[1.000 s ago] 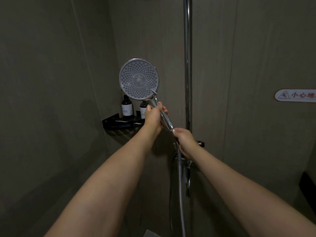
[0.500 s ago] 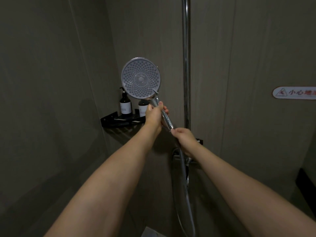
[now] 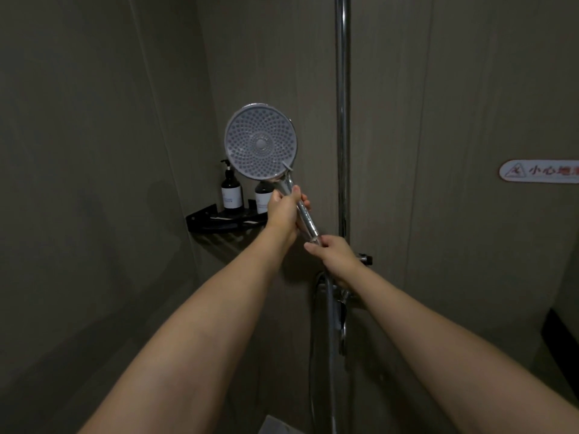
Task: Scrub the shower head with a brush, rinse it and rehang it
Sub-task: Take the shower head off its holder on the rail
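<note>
The round shower head [image 3: 260, 141] faces me with its grey nozzle plate, held up in front of the shower corner. Its chrome handle [image 3: 305, 219] slants down to the right. My left hand [image 3: 283, 211] is closed around the upper handle just under the head. My right hand [image 3: 336, 256] grips the handle's lower end where the hose [image 3: 332, 339] joins. The hose hangs down from there toward the floor. No brush is in view.
A vertical chrome riser rail [image 3: 343, 120] runs up the wall right of the head, with the mixer valve [image 3: 365, 260] behind my right wrist. A black corner shelf [image 3: 219, 219] holds two dark pump bottles [image 3: 231, 191]. A warning sticker [image 3: 539, 171] is on the right wall.
The shower head has shifted slightly right and tilted a little more upright in both hands. The hanging hose has swung. Both grips are unchanged.
</note>
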